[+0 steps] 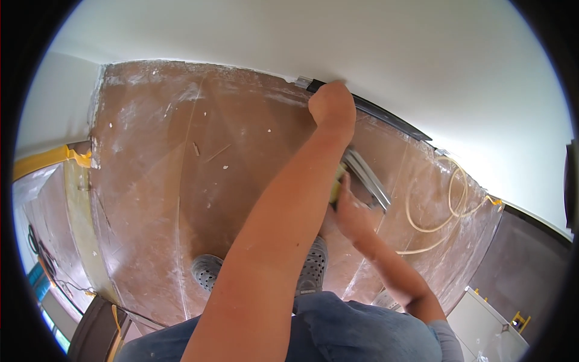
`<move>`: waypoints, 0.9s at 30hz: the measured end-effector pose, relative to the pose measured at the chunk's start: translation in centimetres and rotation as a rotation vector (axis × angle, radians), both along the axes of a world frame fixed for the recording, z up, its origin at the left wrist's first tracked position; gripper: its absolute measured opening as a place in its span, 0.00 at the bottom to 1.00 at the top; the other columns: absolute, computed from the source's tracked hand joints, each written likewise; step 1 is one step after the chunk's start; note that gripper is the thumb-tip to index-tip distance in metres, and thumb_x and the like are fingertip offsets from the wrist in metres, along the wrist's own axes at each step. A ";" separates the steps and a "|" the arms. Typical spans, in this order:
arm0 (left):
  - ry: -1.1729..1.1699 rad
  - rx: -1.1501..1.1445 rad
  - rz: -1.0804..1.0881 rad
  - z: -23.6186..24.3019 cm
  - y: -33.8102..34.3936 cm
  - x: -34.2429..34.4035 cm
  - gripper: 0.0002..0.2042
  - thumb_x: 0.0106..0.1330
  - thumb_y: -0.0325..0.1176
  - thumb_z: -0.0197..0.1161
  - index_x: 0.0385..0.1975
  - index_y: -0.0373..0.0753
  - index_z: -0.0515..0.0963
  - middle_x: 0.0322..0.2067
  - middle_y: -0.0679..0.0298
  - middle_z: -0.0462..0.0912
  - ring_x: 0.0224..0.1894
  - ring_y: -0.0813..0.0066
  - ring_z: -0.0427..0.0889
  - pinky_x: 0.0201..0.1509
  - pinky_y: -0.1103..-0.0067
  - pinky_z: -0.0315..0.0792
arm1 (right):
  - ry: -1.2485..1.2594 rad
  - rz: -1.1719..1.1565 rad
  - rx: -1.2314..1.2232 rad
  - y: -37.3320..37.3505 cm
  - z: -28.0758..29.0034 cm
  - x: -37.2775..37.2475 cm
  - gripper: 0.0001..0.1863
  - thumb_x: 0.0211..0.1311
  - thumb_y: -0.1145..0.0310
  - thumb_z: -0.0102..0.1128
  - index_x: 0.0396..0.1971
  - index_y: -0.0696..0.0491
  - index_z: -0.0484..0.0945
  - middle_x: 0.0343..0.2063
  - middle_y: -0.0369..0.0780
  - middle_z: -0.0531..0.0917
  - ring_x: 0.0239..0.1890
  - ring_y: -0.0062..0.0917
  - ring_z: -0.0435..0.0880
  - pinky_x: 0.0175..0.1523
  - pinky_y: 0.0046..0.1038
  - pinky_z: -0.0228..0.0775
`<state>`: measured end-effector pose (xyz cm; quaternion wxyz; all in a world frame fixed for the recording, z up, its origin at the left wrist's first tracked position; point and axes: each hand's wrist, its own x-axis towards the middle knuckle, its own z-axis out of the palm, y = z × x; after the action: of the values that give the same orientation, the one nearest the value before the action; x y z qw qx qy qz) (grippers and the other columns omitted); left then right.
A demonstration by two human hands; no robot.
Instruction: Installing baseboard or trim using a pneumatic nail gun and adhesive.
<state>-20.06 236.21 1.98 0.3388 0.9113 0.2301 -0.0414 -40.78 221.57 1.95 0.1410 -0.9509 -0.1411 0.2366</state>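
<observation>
While the left hand [332, 105] reaches far forward, it presses closed against the dark baseboard strip [386, 117] running along the foot of the white wall [301, 36]; whether its fingers grip anything cannot be told. Nearer the body, the right hand [353, 214] is curled around a long silvery metal tool [365, 175] with a yellow-green part at the grip, its far end pointing toward the strip. Both hover over a floor covered in dusty plastic sheeting [181, 157], with a pale coiled cord [443, 205] to the right and grey perforated shoes [208, 271] below.
</observation>
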 end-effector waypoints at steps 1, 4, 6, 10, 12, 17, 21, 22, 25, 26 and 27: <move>0.080 -0.010 -0.053 0.6 -0.1 0.2 0.10 0.70 0.31 0.57 0.33 0.41 0.87 0.36 0.57 0.89 0.41 0.59 0.88 0.43 0.70 0.82 | 0.062 0.012 -0.025 2.0 0.3 1.1 0.46 0.65 0.60 0.62 0.74 0.63 0.46 0.47 0.50 0.85 0.43 0.45 0.86 0.44 0.39 0.80; 0.130 -0.025 -0.120 2.0 -1.1 1.2 0.10 0.69 0.29 0.56 0.34 0.40 0.87 0.35 0.56 0.89 0.41 0.59 0.89 0.42 0.70 0.83 | 0.116 0.211 0.297 2.1 -7.3 1.6 0.43 0.71 0.60 0.57 0.75 0.61 0.44 0.53 0.53 0.81 0.52 0.44 0.82 0.52 0.39 0.75; 0.146 -0.001 -0.120 1.0 0.3 0.3 0.10 0.69 0.29 0.56 0.34 0.40 0.87 0.35 0.55 0.89 0.40 0.58 0.89 0.41 0.70 0.83 | -0.129 0.217 0.298 8.2 -3.6 2.9 0.44 0.71 0.57 0.57 0.75 0.61 0.44 0.51 0.52 0.82 0.51 0.43 0.82 0.54 0.40 0.74; 0.131 -0.138 -0.047 2.0 0.1 0.7 0.10 0.69 0.28 0.56 0.33 0.37 0.86 0.36 0.52 0.88 0.42 0.57 0.89 0.42 0.70 0.84 | -0.447 0.203 -0.084 12.5 -2.8 6.1 0.51 0.67 0.49 0.62 0.74 0.64 0.43 0.50 0.53 0.82 0.49 0.43 0.82 0.56 0.46 0.72; 0.129 -0.184 -0.025 2.3 -0.2 0.8 0.09 0.69 0.27 0.57 0.32 0.35 0.85 0.36 0.51 0.88 0.42 0.56 0.89 0.43 0.70 0.84 | -0.510 0.185 -0.047 12.5 -5.1 6.8 0.53 0.65 0.47 0.63 0.74 0.64 0.43 0.50 0.54 0.82 0.50 0.43 0.83 0.56 0.47 0.71; 0.126 -0.064 -0.086 0.8 0.6 0.5 0.09 0.68 0.27 0.58 0.33 0.37 0.86 0.37 0.52 0.88 0.41 0.57 0.89 0.41 0.70 0.84 | -0.436 0.060 -0.017 14.8 -4.7 7.1 0.54 0.64 0.47 0.64 0.74 0.63 0.43 0.50 0.54 0.82 0.47 0.43 0.85 0.53 0.46 0.72; 0.084 -0.107 -0.088 1.9 -0.6 0.9 0.09 0.68 0.28 0.57 0.33 0.37 0.86 0.36 0.52 0.88 0.42 0.57 0.89 0.41 0.70 0.84 | -0.331 0.223 -0.214 13.3 -6.4 8.1 0.37 0.76 0.58 0.48 0.73 0.68 0.49 0.65 0.62 0.67 0.60 0.45 0.76 0.64 0.43 0.67; 0.078 -0.115 -0.063 1.8 -0.7 0.9 0.09 0.68 0.28 0.58 0.33 0.37 0.86 0.36 0.52 0.88 0.42 0.57 0.89 0.41 0.70 0.84 | -0.447 0.213 -0.132 13.5 -6.7 8.5 0.36 0.76 0.59 0.47 0.73 0.68 0.50 0.65 0.62 0.67 0.60 0.45 0.77 0.63 0.44 0.67; 0.124 -0.111 -0.047 1.4 1.0 0.4 0.09 0.69 0.30 0.58 0.34 0.35 0.85 0.37 0.50 0.88 0.42 0.55 0.89 0.43 0.69 0.84 | -0.010 0.075 -0.196 16.5 -1.6 9.0 0.34 0.77 0.59 0.45 0.72 0.67 0.52 0.66 0.62 0.67 0.62 0.46 0.76 0.63 0.46 0.68; 0.154 -0.162 -0.076 1.5 -0.2 0.8 0.10 0.70 0.32 0.58 0.35 0.34 0.84 0.38 0.48 0.87 0.43 0.54 0.88 0.44 0.68 0.84 | -0.017 0.062 -0.230 14.9 -2.0 9.3 0.34 0.77 0.59 0.45 0.72 0.67 0.52 0.66 0.62 0.67 0.62 0.46 0.76 0.63 0.46 0.68; 0.153 -0.160 -0.080 1.5 -0.2 0.9 0.10 0.70 0.32 0.58 0.35 0.34 0.84 0.38 0.48 0.87 0.43 0.54 0.88 0.44 0.68 0.84 | -0.086 0.124 -0.200 14.6 -2.0 9.1 0.34 0.77 0.59 0.45 0.72 0.67 0.53 0.66 0.63 0.66 0.63 0.48 0.75 0.63 0.48 0.68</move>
<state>-19.20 236.02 3.52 0.3901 0.8839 0.2147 -0.1427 -31.64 236.21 -0.02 0.0243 -0.9590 -0.1814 0.2165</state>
